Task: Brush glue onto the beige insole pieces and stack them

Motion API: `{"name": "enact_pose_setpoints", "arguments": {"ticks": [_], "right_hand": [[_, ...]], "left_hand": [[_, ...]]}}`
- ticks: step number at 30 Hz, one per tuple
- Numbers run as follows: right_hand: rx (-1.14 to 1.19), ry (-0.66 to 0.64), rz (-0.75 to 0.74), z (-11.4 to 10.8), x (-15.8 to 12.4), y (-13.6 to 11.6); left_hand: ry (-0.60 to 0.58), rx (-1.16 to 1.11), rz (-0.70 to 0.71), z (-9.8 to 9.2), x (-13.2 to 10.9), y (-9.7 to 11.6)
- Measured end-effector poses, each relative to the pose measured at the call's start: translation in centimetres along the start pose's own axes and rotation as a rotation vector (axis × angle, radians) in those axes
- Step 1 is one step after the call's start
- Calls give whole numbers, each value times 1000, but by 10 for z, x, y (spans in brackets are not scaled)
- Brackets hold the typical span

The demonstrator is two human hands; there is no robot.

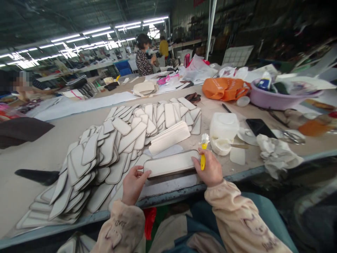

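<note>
A long off-white panel (171, 164) with rounded corners and a dark edge is held near the table's front edge. My left hand (134, 182) grips its left end, thumb on top. At the right end, my right hand (210, 168) pinches the panel and also keeps a yellow-handled brush (203, 158) between its fingers, bristles up and whitened. Just beyond the panel lies a stack of plain cream strips (171, 137). A large heap of similar dark-edged panels (105, 147) spreads to the left and behind.
Right of the heap stand a white plastic container (224, 125) with white paste at its opening, a crumpled cloth (277, 154), a black phone (260, 127) and scissors (292, 136). Farther back are an orange bag (223, 88) and a purple basin (279, 100). Other people sit at tables beyond.
</note>
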State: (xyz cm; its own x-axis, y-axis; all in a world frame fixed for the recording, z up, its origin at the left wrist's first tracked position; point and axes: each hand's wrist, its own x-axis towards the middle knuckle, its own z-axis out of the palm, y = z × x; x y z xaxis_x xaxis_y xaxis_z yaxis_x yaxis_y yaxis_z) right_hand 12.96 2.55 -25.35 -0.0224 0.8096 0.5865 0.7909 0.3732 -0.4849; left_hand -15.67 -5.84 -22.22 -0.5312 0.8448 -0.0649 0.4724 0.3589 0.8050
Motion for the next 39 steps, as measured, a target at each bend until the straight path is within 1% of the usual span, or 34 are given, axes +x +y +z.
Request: {"name": "enact_pose_setpoints", "arguments": {"ticks": [3, 5, 10, 12, 14, 17, 19, 21, 24, 27, 30, 34, 36, 39], "right_hand": [[21, 17, -38, -2, 1, 2], [47, 26, -73, -5, 2, 3], [150, 34, -131, -14, 5, 2], [203, 39, -153, -19, 6, 0], [271, 41, -173, -25, 6, -5], [397, 25, -190, -35, 7, -15], [489, -1, -194, -40, 6, -22], [569, -24, -185, -43, 5, -29], [667, -49, -153, -45, 3, -36], [838, -74, -71, -45, -1, -44], [982, -89, 20, -44, -8, -53], [948, -28, 40, -44, -19, -63], [934, 3, 58, -44, -22, -66], [941, 34, 92, -45, -24, -69]], "left_hand": [[86, -39, 15, 2, -3, 6], [151, -127, 52, 5, -7, 12], [269, -479, 177, 15, -13, 34], [294, -625, 221, 17, -13, 47], [294, -785, 228, 17, -12, 62], [227, -1009, 190, 12, -13, 91], [168, -1087, 187, 7, -15, 111], [110, -1115, 214, 2, -20, 129], [32, -1093, 239, -4, -28, 151], [31, -1055, 233, -7, -35, 166], [26, -1065, 221, -4, -39, 173], [29, -1165, 198, 6, -46, 173], [-41, -1218, 198, 13, -53, 169], [-216, -1232, 163, 26, -66, 159]]}}
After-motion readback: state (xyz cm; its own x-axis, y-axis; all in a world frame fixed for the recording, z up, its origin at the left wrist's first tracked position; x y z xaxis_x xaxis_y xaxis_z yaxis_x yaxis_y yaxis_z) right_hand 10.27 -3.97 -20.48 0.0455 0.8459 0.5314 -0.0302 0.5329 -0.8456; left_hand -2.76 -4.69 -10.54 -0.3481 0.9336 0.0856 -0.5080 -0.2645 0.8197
